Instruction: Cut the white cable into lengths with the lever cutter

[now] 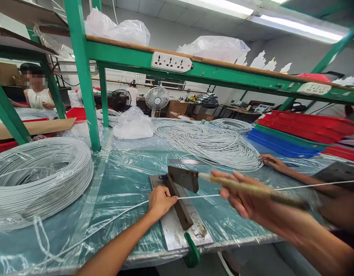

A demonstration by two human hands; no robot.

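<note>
My left hand [160, 201] is closed in a pinch on a thin white cable [200, 196] right beside the blade of a lever cutter [179, 199] bolted to a metal plate [177, 230]. The cable runs from the big coil [35, 176] at the left, through the cutter, and off to the right. My right hand [237, 193] is wrapped round the cutter's long wooden handle [251, 188], which is raised and blurred. Another person's hand [273, 163] rests flat on the table at the right, next to a pile of cut cable lengths [211, 143].
Plastic sheet covers the green table [122, 172]. Green shelf posts [81, 73] stand at the back left. Red and blue trays [303, 132] are stacked at the right. A plastic bag [133, 124], fans and a seated person [37, 92] lie beyond.
</note>
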